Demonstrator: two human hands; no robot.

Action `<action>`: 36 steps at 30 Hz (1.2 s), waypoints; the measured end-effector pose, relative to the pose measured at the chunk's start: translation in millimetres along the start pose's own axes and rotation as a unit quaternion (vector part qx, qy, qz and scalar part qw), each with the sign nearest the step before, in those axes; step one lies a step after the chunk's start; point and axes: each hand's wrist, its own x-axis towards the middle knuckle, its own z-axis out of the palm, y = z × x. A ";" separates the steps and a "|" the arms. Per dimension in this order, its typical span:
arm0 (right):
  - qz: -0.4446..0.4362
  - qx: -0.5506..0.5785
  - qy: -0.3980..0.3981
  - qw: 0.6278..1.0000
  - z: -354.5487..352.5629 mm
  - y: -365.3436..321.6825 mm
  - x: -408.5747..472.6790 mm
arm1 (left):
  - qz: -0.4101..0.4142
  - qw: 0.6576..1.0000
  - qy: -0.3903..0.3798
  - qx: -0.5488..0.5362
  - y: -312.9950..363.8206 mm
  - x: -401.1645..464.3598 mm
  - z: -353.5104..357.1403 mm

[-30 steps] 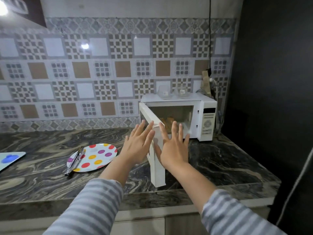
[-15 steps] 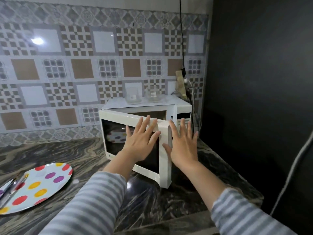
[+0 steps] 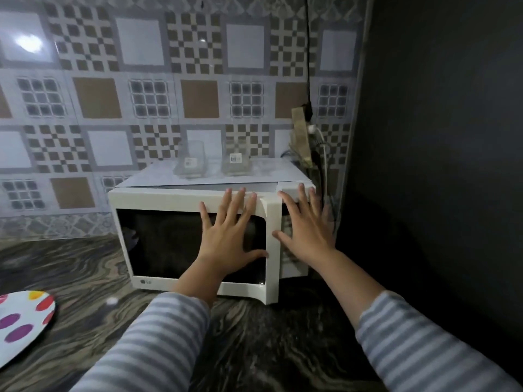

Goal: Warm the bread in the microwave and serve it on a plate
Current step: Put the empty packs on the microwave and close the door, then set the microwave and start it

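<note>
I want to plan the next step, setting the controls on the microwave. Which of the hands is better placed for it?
Probably the right hand: it lies flat, fingers straight, over the control panel at the microwave's right end. The left hand presses flat on the door, farther from the controls.

The microwave (image 3: pixel 198 199) is white with a black door window (image 3: pixel 169 244). The counter (image 3: pixel 254 335) is dark marble with wavy pale veins. At near left, the plate (image 3: pixel 25 321) is white with red, purple and yellow dots. The far wall tiles (image 3: pixel 147 89) mix brown, white and grey squares and checks. Both sleeves (image 3: pixel 424 349) are grey-and-white striped. The right wall (image 3: pixel 438 137) is black.
</note>
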 end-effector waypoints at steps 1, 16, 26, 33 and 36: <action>-0.007 0.002 -0.003 1.000 3.8 3.3 5.3 | -0.006 1.000 0.002 -0.003 1.2 3.3 4.5; -0.090 0.047 0.114 0.988 113.7 33.5 10.3 | -0.118 0.992 -0.028 -0.042 13.1 1.7 96.2; -0.121 -0.017 0.118 0.986 131.6 45.7 10.7 | -0.141 0.986 -0.064 -0.057 14.2 10.8 109.1; -0.088 -0.061 0.126 0.986 137.3 42.1 12.1 | -0.152 0.985 -0.054 -0.056 14.2 17.1 114.5; -0.071 -0.098 0.120 0.985 140.8 40.4 12.2 | -0.160 0.984 -0.063 -0.043 15.9 21.3 115.5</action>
